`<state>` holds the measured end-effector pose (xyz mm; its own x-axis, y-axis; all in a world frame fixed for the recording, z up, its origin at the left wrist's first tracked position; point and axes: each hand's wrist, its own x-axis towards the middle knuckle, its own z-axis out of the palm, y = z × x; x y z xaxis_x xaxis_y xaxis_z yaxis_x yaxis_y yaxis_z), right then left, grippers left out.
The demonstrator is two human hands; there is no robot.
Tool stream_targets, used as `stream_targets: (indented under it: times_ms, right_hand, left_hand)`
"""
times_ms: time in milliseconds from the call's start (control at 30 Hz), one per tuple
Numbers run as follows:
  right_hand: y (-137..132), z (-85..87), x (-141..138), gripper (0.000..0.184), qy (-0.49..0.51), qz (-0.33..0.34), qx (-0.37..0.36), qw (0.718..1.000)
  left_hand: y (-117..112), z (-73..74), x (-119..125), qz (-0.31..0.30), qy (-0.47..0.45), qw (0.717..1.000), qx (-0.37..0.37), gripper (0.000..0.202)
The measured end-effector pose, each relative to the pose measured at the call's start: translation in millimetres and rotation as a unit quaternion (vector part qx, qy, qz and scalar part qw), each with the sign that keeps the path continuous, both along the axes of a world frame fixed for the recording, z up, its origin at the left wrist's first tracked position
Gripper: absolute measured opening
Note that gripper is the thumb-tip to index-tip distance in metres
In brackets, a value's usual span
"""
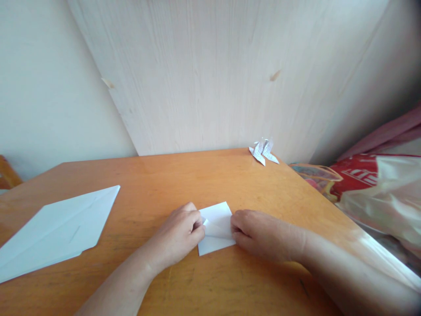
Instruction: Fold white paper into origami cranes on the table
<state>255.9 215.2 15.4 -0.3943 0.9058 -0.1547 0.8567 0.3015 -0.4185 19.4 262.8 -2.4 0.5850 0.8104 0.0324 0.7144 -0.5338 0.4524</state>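
Observation:
A small folded white paper [217, 219] lies on the orange wooden table [158, 184], near its middle. My left hand [179, 235] is curled at the paper's left edge, fingertips pinching a small folded flap there. My right hand [259, 235] rests at the paper's right edge with fingers bent and pressed down on it. Both forearms reach in from the bottom of the view.
A larger white sheet [55, 230] lies at the table's left. A small folded paper figure [263, 151] sits at the far edge by a pale wooden board [213, 74]. Plastic bags [371, 188] lie off the table's right edge.

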Motion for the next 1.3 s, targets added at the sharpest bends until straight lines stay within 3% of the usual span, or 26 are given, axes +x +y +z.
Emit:
stream_targets:
  times_ms: [1133,1300]
  right_hand:
    - [1,-4.8,-2,0.016,0.002,-0.009,0.016,1.000]
    - [-1,-0.8,-3,0.016,-0.004,-0.010,0.009,1.000]
  left_hand:
    - [-4,-3.4,11,0.029,0.063,0.995,0.071,0.020]
    - [-4,-3.4,8,0.033,0.039,0.997,0.055,0.008]
